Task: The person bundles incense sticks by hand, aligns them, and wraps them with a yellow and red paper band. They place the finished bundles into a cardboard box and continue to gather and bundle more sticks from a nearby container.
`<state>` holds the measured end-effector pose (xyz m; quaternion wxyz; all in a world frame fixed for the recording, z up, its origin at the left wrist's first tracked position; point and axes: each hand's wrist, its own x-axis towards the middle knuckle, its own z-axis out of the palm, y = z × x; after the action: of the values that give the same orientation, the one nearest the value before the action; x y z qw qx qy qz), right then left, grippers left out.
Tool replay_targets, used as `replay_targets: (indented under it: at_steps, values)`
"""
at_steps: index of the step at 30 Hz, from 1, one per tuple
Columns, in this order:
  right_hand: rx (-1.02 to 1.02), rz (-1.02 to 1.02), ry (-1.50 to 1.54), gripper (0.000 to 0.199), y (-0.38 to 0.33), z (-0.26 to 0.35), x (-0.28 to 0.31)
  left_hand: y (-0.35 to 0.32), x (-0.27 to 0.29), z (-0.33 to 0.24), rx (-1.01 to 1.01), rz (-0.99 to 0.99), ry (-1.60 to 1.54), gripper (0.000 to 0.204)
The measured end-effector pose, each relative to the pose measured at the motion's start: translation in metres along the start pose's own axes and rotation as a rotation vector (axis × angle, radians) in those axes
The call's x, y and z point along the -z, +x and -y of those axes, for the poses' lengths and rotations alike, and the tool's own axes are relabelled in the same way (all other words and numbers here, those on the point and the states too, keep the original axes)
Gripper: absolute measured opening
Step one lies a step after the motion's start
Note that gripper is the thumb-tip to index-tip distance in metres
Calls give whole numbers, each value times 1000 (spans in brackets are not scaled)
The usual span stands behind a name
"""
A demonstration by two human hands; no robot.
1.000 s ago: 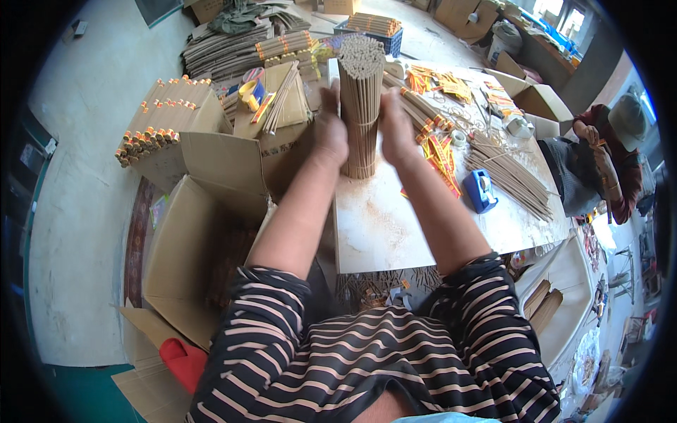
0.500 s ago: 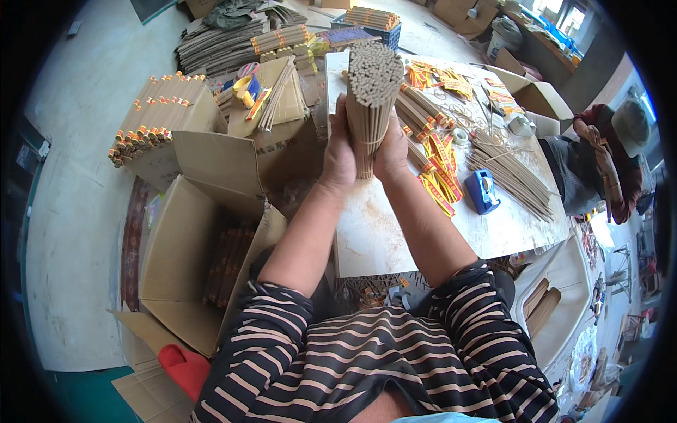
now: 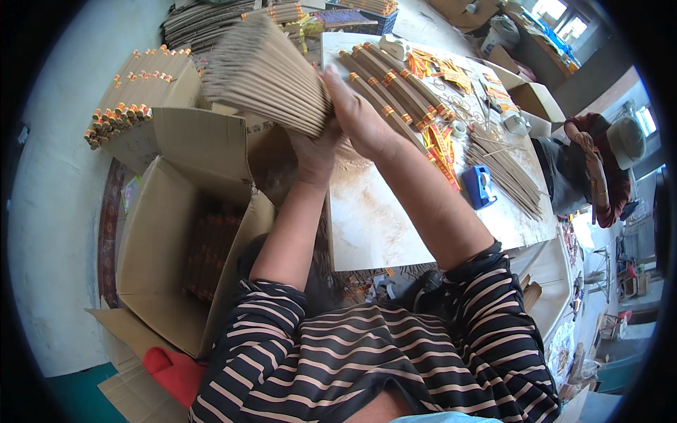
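Observation:
A thick bundle of brown incense sticks (image 3: 271, 83) is between my hands over the table's left edge, tilted with its fanned, motion-blurred end up and to the left. My left hand (image 3: 314, 151) is closed round the bundle's lower end, its fingers partly hidden. Against the right side of the same end presses my right hand (image 3: 358, 121). Just right of my hands, banded incense bundles (image 3: 395, 84) lie side by side on the white table (image 3: 377, 229). Red and yellow paper labels (image 3: 443, 156) lie next to them.
Left of me stands an open cardboard box (image 3: 159, 247) with dark banded bundles inside. Behind it, more banded bundles (image 3: 144, 88) are stacked. On the table are a blue tape dispenser (image 3: 480, 187) and loose sticks (image 3: 508, 173). Another person (image 3: 599, 166) sits at the right.
The bundle has swung from upright over the table to a leftward tilt, its sticks fanning out. My left hand has shifted to its lower end, and banded bundles on the table are now uncovered.

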<state>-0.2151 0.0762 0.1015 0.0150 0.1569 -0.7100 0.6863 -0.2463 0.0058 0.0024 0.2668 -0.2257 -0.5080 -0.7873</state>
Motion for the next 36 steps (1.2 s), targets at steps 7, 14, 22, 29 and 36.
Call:
replay_targets:
  at_steps: [7,14,22,29,36]
  values:
    - [128,166,-176,70,13,36,-10,33,11,-49,-26,-85,-395,80]
    - [374,-263,0,62,-11,-12,22,24,33,-32,155,-266,-361,79]
    - [-390,-394,-129,58,-167,-124,73,30,60,-39,133,-470,-333,87]
    - [-264,-655,-292,49,-160,-133,114,27,68,-44,117,-444,-300,81]
    - [-793,-146,-1194,72,-187,-140,34,24,77,-46,76,-429,-243,85]
